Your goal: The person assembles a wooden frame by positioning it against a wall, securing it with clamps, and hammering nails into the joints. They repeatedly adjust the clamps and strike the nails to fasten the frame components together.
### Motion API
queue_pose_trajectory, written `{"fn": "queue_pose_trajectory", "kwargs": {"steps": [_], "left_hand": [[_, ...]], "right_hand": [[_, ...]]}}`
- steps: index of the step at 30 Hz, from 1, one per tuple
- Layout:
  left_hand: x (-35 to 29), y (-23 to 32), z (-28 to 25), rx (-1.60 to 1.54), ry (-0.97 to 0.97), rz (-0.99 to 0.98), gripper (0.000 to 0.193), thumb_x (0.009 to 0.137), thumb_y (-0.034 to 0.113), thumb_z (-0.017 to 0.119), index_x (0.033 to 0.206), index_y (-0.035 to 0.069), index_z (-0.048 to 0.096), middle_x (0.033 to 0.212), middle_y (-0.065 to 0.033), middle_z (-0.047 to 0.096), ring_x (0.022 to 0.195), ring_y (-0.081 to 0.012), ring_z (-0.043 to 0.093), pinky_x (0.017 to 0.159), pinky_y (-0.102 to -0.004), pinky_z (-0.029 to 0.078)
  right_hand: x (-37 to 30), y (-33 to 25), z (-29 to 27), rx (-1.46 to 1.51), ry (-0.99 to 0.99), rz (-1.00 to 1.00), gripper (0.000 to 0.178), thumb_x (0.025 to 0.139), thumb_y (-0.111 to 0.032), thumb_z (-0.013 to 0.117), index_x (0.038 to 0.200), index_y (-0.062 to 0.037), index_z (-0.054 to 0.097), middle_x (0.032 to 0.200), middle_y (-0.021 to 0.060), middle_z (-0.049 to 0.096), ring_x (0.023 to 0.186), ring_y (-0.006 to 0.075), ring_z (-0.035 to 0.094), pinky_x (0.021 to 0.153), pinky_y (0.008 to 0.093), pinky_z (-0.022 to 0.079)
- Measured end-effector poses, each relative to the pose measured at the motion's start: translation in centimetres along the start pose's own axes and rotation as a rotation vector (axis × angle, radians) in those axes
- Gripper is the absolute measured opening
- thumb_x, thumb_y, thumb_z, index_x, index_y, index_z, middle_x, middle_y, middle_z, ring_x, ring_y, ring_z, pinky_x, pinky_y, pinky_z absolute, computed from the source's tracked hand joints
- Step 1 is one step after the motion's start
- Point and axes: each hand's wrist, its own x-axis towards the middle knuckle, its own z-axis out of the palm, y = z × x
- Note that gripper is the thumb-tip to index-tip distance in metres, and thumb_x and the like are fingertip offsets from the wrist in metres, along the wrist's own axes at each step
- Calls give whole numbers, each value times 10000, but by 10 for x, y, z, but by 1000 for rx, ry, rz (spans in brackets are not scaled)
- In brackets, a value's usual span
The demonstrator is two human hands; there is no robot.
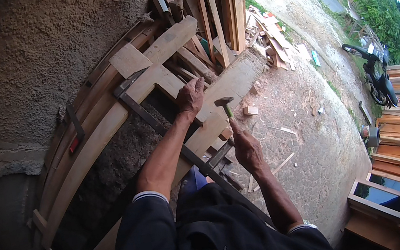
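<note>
A pale wooden frame (pixel 103 131) with a curved side lies in front of me, dark openings between its members. My left hand (pixel 191 96) is closed on a crosspiece of it, with bent fingers whose tips are partly hidden. To its right, my right hand (pixel 248 149) grips a hammer (pixel 229 108) by its handle, which shows green near the head. The hammer head is raised above the wood, apart from it. A long dark metal bar clamp (pixel 146 116) runs diagonally across the frame, passing under my left forearm. A wide plank (pixel 235 81) extends beyond my left hand.
A rough wall (pixel 59 47) rises at the left. Upright boards (pixel 229 12) and a scrap pile (pixel 272 36) stand at the back. A small wood block (pixel 250 110) lies on the ground. A motorcycle (pixel 378 77) and stacked wooden frames (pixel 398 139) are at the right.
</note>
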Motion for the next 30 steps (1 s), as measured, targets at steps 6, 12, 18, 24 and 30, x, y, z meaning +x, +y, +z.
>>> {"fn": "queue_pose_trajectory", "kwargs": {"steps": [6,12,18,24,30], "left_hand": [[-109,28,11,-551,-375,-307,762,1053,617,320,1001,-30,721,815,-184,718,807,-326,715,708,-416,545],[-146,16,14,-454,-271,-299,694,1094,517,285,943,-26,689,853,-171,719,818,-283,712,722,-402,550],[-154,0,5,-873,-303,-629,680,1052,626,319,950,46,659,750,-17,633,584,-78,561,512,-238,442],[-151,-8,-1,-1351,-303,-831,638,1028,669,323,985,107,622,784,-7,642,631,-114,583,521,-259,440],[-156,-5,1,-1441,-243,-776,603,1037,645,332,993,115,616,834,-41,674,759,-154,624,562,-299,478]], "right_hand": [[20,-16,21,299,233,-72,313,912,-80,651,1208,-155,715,985,202,660,843,373,685,719,462,541],[5,-17,41,243,132,-53,112,891,-121,686,995,-95,718,879,187,607,827,394,646,721,483,520],[6,-14,50,339,86,-56,120,906,-167,710,953,-56,704,874,166,624,813,349,658,719,443,518],[23,-17,46,647,-79,237,187,982,-206,674,957,-21,690,829,23,694,726,95,624,631,280,492],[34,-34,37,932,-97,371,198,995,-233,653,952,-41,676,741,3,637,611,64,546,530,246,427]]}}
